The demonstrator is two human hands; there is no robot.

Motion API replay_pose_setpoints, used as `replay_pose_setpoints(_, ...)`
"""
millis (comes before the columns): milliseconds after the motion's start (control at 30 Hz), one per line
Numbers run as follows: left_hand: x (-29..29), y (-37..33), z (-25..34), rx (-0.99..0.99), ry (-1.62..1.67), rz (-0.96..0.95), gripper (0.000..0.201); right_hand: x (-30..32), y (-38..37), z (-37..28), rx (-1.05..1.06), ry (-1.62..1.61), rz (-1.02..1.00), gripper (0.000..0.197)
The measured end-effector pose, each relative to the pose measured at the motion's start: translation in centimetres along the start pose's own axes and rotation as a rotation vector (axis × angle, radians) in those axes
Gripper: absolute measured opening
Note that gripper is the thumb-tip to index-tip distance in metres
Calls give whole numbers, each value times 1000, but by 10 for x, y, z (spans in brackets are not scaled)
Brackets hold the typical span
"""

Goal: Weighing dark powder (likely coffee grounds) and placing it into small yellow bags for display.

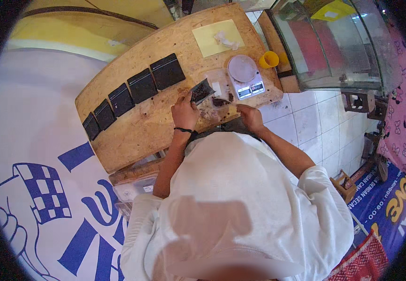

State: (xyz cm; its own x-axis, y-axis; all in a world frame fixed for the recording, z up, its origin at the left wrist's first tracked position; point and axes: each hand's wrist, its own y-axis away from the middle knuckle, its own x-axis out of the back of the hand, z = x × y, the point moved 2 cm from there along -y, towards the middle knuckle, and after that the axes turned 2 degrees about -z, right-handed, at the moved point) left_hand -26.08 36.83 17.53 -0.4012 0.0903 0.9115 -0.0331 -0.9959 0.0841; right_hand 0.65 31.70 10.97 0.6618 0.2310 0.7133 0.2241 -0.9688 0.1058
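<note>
My left hand [185, 114] is closed round a small black pouch [202, 92], tilted with its open mouth to the right. Dark loose bits show inside it. Just right of the pouch, my right hand [251, 117] pinches the end of what looks like a spoon [222, 101] carrying dark loose stuff; its outline is partly blurred. Beyond my right hand stands a white kitchen scale [249, 91] with a round pan [242, 69] on top. A pale clear plastic piece lies left of the scale, partly hidden.
Several flat black pouches [142, 86] lie in a row on the wooden table [156, 114]. Toward the back are a yellow sheet [207, 40] with a crumpled whitish wrapper [226, 40], and a yellow cup [269, 59]. A glass case [329, 51] stands at the right. Dark crumbs dot the tabletop.
</note>
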Motion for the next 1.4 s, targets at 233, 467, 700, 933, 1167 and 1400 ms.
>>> replay_pose_setpoints(233, 0, 1, 1, 34, 38, -54, 44, -17, -17, 2, -14, -18, 168, 18)
replay_pose_setpoints(467, -1, 4, -1, 20, 14, -41, 44, 17, -19, -17, 13, 105, 68, 31)
replay_pose_setpoints(700, -2, 3, 1, -14, -6, 7, 43, 16, -11, -19, 141, 249, -24, 19)
replay_pose_setpoints(933, 0, 1, 3, 10, -2, -28, 44, 12, -1, -26, 77, 96, 0, 15)
replay_pose_setpoints(1167, -2, -1, 2, -13, -12, -25, 44, 18, -10, -33, 38, 111, -93, 11)
replay_pose_setpoints(1400, 0, -1, 3, 32, -7, -98, 45, 18, -19, -33, 12, 55, 88, 11)
